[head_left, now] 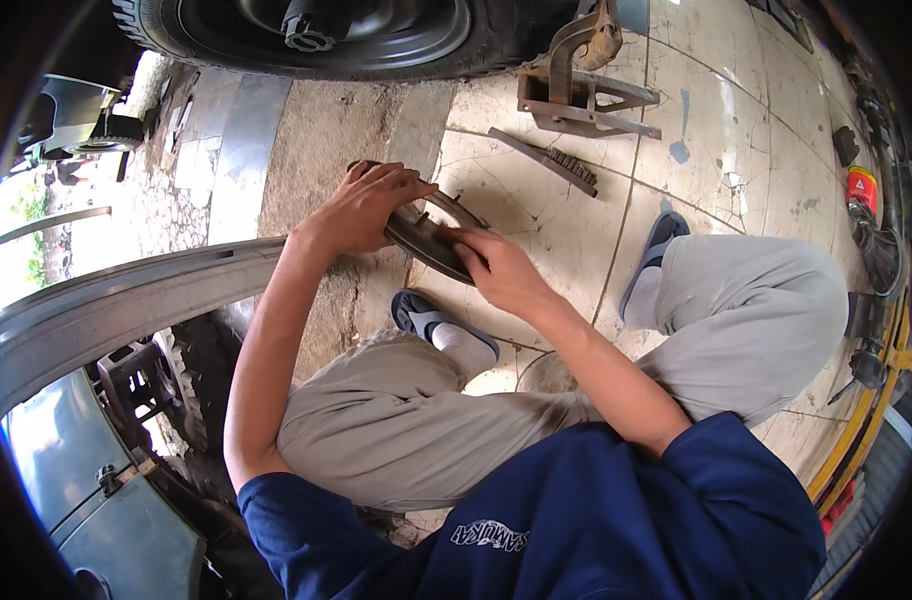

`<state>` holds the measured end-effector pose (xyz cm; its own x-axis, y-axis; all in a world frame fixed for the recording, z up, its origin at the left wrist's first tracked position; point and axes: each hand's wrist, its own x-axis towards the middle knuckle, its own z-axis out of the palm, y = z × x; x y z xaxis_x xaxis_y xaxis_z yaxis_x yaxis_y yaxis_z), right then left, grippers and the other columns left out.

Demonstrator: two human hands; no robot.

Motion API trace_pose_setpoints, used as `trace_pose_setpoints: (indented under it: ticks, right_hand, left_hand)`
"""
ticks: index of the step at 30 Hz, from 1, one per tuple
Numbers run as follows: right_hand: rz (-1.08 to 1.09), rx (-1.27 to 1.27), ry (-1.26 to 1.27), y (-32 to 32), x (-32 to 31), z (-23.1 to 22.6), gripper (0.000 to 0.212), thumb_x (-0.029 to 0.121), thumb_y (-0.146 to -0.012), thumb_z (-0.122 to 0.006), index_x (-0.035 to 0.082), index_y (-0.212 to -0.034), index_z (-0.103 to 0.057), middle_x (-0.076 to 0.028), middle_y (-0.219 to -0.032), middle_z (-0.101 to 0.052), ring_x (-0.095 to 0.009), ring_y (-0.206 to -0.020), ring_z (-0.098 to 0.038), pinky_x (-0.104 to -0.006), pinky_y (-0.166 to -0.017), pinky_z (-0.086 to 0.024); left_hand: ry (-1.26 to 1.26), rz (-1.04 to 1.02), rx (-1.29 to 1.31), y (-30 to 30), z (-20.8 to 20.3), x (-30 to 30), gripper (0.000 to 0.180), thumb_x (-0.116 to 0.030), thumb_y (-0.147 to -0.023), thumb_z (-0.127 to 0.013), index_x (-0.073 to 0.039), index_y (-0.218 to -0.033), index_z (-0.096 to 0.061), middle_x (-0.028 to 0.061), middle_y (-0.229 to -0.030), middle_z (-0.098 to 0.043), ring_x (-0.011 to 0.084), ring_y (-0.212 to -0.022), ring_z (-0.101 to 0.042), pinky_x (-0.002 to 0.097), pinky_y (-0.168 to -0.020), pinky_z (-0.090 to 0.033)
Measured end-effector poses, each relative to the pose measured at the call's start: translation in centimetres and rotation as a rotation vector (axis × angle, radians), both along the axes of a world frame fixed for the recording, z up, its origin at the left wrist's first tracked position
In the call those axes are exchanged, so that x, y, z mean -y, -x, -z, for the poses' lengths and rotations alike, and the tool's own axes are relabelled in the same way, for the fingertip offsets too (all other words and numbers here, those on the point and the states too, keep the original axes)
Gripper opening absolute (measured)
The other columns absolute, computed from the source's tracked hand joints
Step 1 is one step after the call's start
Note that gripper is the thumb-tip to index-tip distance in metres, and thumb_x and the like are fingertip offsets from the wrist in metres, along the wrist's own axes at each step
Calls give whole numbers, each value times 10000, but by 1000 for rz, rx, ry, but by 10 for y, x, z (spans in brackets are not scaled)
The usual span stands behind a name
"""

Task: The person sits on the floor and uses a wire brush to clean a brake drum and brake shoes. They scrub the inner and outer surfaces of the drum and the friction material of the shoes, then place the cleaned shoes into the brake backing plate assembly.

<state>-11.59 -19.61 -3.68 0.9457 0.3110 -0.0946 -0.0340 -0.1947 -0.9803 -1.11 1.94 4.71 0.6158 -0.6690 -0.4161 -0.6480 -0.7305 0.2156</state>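
A dark, curved brake shoe is held in the air between my two hands, over the floor in front of my knees. My left hand wraps over its far left end, fingers bent across the top. Gripping the near right end is my right hand, with the thumb on the inner side. Part of the shoe is covered by my fingers, and a second curved edge shows behind it; I cannot tell if that is a separate piece. On the tiles beyond my right hand lies a wire brush, apart from both hands.
A rusty metal frame stands on the tiles at the far right of the brush. A large wheel fills the top edge. A metal beam crosses at left, above vehicle parts. A red can and hoses line the right side.
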Motion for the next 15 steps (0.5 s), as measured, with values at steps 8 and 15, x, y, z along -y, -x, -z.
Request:
trace_pose_setpoints:
  ticks: [8,15]
  right_hand:
    - [-99,-93,50,-12,14,-6,318,228,-1031,-497,131,-1266,-689,-218,-964,-703,-377,-896,-670,-444,-812,-513]
    - [-70,-176,78,-22,18,-35,311,225,-1030,-501,95,-1237,-693,-236,-902,-687,-344,-825,-684,-418,-766,-507]
  left_hand:
    - [61,-47,-14,-2,-1,8,870,75,-645,-761,-196,-1441,-539,127,-1457,-507,317,-1421,-403,449,-1219,-273]
    - [33,8,5,-14,-1,14,865,46,-633,-783,-184,-1433,-546,120,-1439,-526,309,-1405,-425,446,-1218,-274]
